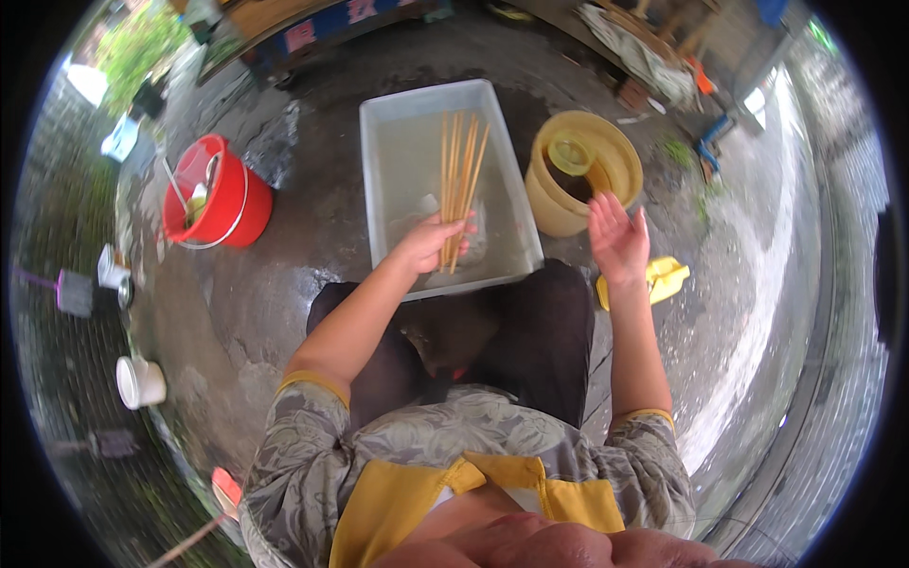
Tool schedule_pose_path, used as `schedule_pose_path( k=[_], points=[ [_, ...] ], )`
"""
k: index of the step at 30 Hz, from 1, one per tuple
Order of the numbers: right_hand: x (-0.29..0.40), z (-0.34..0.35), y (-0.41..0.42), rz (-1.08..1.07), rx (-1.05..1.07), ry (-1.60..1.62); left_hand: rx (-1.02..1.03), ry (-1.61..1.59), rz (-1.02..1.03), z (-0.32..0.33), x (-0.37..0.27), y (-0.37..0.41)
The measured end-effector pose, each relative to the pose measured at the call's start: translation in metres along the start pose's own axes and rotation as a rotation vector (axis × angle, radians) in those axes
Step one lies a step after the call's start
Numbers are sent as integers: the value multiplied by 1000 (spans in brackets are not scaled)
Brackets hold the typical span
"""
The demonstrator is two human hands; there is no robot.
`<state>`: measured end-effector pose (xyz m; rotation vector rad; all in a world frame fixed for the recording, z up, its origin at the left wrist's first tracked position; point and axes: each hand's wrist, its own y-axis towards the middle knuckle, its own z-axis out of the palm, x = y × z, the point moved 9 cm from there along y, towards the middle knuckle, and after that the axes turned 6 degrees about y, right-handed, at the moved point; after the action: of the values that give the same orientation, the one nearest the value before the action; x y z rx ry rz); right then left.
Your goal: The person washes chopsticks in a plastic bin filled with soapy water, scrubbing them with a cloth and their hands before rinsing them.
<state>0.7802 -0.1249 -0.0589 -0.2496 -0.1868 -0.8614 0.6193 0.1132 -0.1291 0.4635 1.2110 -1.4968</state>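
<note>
My left hand (434, 241) grips a bundle of several thin wooden sticks (461, 170) near their lower ends. They fan slightly apart towards the top, above a shallow white plastic tub (524, 220) with cloudy water in it. Something pale, perhaps a cloth, lies in the water under that hand, partly hidden. To the right, my right hand (616, 234) is raised with nothing in it, palm showing and thumb apart. It is beside the near rim of a tan plastic bucket (557, 206), which holds dark liquid and a yellowish translucent scoop or bowl (570, 153).
A red bucket (245, 206) with utensils inside stands on the wet concrete floor at left. A yellow plastic object (664, 278) lies beside my right forearm. Further left is a white tub (142, 382). Beyond, a blue metal fitting (709, 145) sits near a wooden bench with cloth (639, 53).
</note>
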Motion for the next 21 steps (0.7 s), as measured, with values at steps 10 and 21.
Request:
schedule_pose_path(
  k=[10, 21],
  points=[
    [-256, 111, 70, 206, 478, -344, -141, -469, 356, -58, -53, 2],
    [-295, 104, 129, -554, 697, -2050, -182, 213, 192, -71, -16, 18]
  ],
)
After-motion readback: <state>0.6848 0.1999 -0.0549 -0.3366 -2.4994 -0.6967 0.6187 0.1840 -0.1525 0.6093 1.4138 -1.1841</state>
